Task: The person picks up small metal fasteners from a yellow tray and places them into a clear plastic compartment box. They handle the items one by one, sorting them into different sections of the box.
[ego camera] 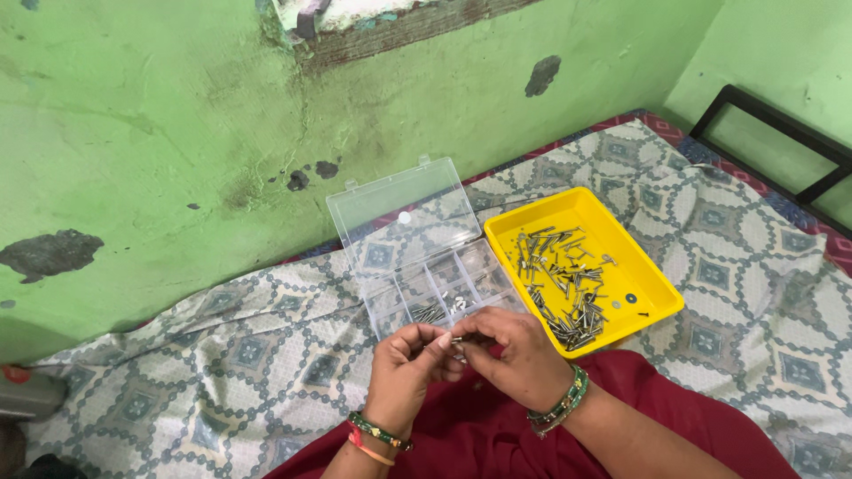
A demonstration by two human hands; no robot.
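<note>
Item: sorting of small metal fasteners, seen from the head view. Left hand [404, 359] and right hand [510, 350] meet fingertip to fingertip over the near edge of the clear compartment box [444, 293]; together they pinch one small screw [456, 339], a short silvery piece barely showing between thumbs and forefingers. Both hands are closed in a fine pinch, not spread. Box: transparent plastic, lid [404, 213] swung open and leaning back toward the green wall [177, 133]; several cells hold a few metal pieces, others look bare. Just right of the box, touching or nearly so, sits a yellow tray [652, 284] carrying a loose heap of screws and pins [568, 293], plus a dark washer or two. All rest on a patterned bedsheet [222, 346] spread over a bed; a red garment [497, 426] covers the lap below the hands. Handling note, as a judgement: the piece is tiny and smooth, so a firm grip close over an open cell would serve best, since anything dropped onto the soft, busy-patterned sheet would be hard to find. Obstructions: the upright lid limits reach from behind; the tray's raised rim stands between heap and box; black bed frame [781, 133] at far right, well apart.
</note>
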